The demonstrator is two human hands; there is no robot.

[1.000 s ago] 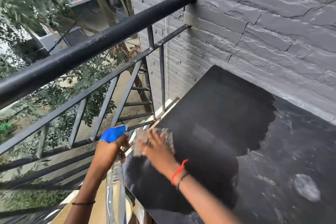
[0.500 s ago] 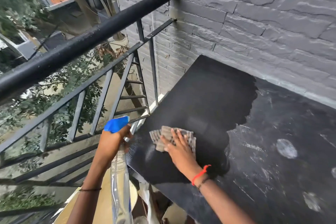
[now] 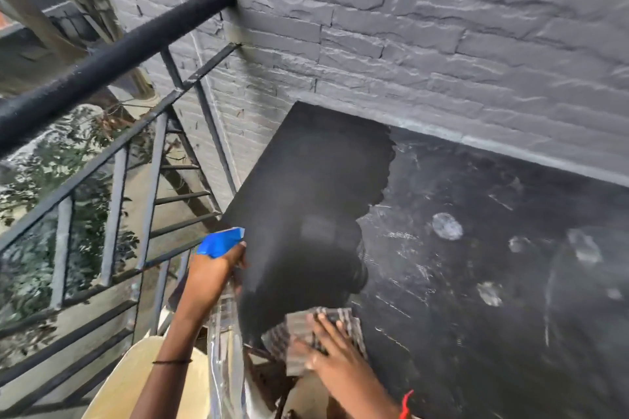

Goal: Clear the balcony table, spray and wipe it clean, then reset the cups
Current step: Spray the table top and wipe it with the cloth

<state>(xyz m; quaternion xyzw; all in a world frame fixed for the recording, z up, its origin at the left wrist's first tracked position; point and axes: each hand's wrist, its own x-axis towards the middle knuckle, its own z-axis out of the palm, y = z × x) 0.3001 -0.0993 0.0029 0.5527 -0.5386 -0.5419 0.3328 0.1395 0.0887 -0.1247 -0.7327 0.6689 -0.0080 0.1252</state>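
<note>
1. Right hand (image 3: pixel 335 352): fingers spread flat, pressing the checked cloth (image 3: pixel 297 325) down on the surface (image 3: pixel 306 173). Not curled round it.
2. Left hand (image 3: pixel 212 270): clenched round the neck of the spray bottle (image 3: pixel 223 241), held off the left edge of the surface, just beside the railing (image 3: pixel 112 58). Blue head up, clear body hanging below.
3. Change over the last 1 s: the cloth has travelled from the near-left corner, close to the bottle, rightward along the near edge. It now sits where the dark wiped zone meets the streaked zone. The bottle hand has barely shifted.
4. Surface state: the left part, out to the far edge by the wall (image 3: pixel 442 44), reads uniformly dark. The right part shows pale streaks and several round dull spots (image 3: pixel 447 226).
5. My reading: the left part is done and the wiping front is moving right. I judge the wipe under half complete.
6. The right part may need more spray first, since the spots look dried on.
7. No cups in view, so the reset step is not yet begun.
</note>
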